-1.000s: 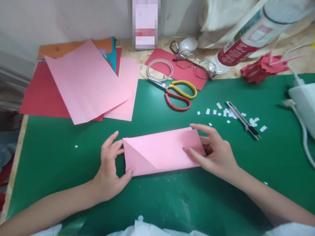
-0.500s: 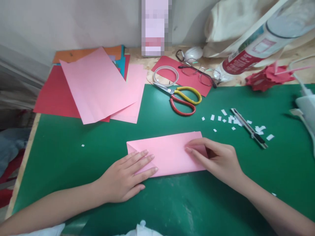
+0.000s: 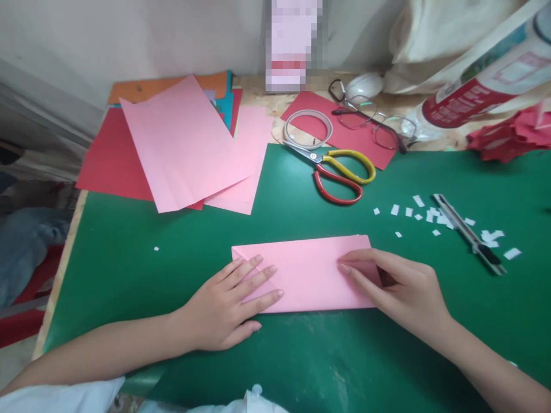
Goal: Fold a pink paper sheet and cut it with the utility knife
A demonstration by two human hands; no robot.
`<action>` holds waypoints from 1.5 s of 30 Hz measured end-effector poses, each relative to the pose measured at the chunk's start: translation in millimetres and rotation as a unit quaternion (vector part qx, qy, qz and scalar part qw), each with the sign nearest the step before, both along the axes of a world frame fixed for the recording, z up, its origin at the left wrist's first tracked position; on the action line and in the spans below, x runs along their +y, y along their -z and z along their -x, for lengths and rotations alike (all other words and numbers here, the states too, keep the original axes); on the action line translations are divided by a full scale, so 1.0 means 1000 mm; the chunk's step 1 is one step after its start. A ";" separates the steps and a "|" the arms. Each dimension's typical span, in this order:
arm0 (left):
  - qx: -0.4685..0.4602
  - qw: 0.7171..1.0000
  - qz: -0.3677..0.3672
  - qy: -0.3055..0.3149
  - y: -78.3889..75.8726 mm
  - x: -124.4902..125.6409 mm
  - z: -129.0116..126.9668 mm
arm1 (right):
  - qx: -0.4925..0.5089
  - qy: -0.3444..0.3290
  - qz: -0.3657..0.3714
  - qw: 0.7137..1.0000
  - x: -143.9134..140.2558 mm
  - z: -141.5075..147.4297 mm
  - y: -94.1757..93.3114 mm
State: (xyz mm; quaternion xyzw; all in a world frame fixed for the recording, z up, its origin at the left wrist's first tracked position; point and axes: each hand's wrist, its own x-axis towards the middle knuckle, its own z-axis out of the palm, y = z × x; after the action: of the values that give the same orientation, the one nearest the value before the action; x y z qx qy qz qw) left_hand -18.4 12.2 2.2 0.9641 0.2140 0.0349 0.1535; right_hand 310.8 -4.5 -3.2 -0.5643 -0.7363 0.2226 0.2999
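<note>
Both hands flat and open: left hand pressed folded pink paper's left end, right hand its right; no legible writing

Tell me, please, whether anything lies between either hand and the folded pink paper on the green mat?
Nothing visible does. The left hand lies flat on the folded pink paper, and the right hand presses its right end.

bottle cropped, pixelated object
</note>
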 end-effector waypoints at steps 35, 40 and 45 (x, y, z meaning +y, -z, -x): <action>0.010 0.999 0.012 0.038 -0.004 0.011 -0.003 | -0.155 0.045 -0.065 0.985 -0.008 0.000 -0.005; 0.012 0.997 0.000 0.079 -0.004 0.013 -0.005 | -0.228 0.032 -0.159 0.960 -0.009 0.004 -0.006; 0.010 0.997 -0.004 0.076 -0.006 0.013 -0.007 | -0.171 -0.099 -0.196 0.960 -0.022 0.022 -0.006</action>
State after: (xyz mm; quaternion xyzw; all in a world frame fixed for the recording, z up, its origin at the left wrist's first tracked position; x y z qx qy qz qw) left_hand -11.1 24.7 8.6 0.9785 0.1410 0.0143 0.1501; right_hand 288.8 -26.7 2.4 -0.4480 -0.8580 0.0027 0.2511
